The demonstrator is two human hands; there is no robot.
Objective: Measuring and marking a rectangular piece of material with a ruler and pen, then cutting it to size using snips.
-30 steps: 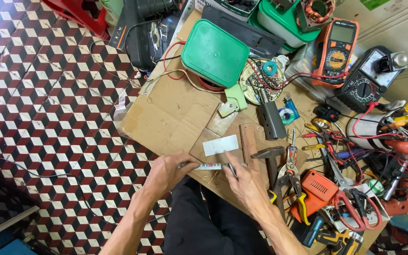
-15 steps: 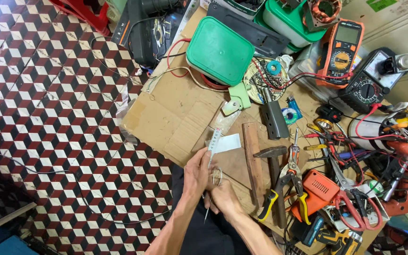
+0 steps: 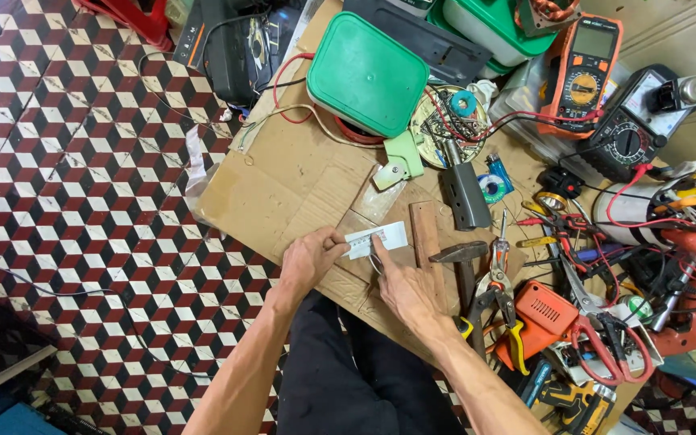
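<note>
Fingers of left hand (image 3: 309, 259) and right hand (image 3: 407, 287) pinched on flat white paper strip (image 3: 376, 239) over corrugated cardboard (image 3: 283, 177).

The floor (image 3: 82, 185) is tiled in a cube pattern of dark red, black and white (it reads almost three-dimensional). A flattened sheet of brown cardboard (image 3: 283, 177) covers a low bench. A red plastic stool (image 3: 126, 14) stands at the top edge, and a thin dark cable (image 3: 58, 282) trails across the tiles. The light is even.
</note>
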